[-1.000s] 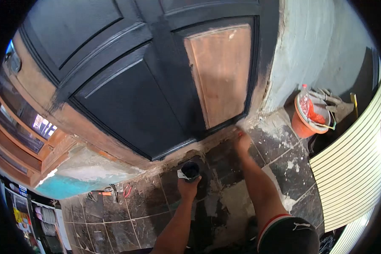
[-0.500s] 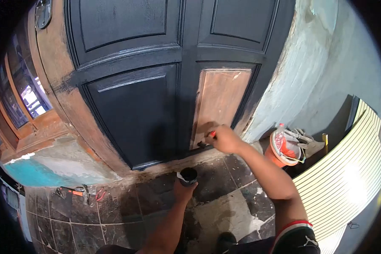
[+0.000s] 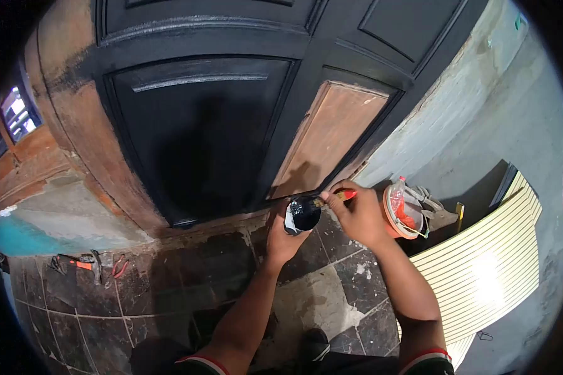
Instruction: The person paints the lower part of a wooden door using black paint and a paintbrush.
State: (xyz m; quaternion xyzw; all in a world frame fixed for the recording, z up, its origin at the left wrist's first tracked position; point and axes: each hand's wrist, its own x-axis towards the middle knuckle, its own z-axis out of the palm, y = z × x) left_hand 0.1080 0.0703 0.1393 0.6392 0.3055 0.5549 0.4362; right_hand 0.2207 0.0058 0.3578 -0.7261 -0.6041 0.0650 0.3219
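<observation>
My left hand (image 3: 283, 240) is closed round a small can of black paint (image 3: 306, 215), its dark mouth tipped toward me. A paintbrush (image 3: 346, 195) with a red handle is in my right hand (image 3: 359, 212), fingers closed on it, its bristle end at the can's right rim. Both hands are in front of the foot of a panelled door (image 3: 200, 137) coated black. The lower right panel (image 3: 334, 131) of that door is bare reddish-brown wood with black round its edges.
An orange bucket (image 3: 391, 215) holding a plastic bottle stands right of my right hand. Curved striped sheets (image 3: 481, 275) lean at the right wall. A hammer (image 3: 96, 267) and red pliers (image 3: 120, 267) lie on the tiled floor at left.
My right hand has come away from the bare panel's lower edge to the can with the brush. My left hand has raised the can, and the view has tilted and shifted.
</observation>
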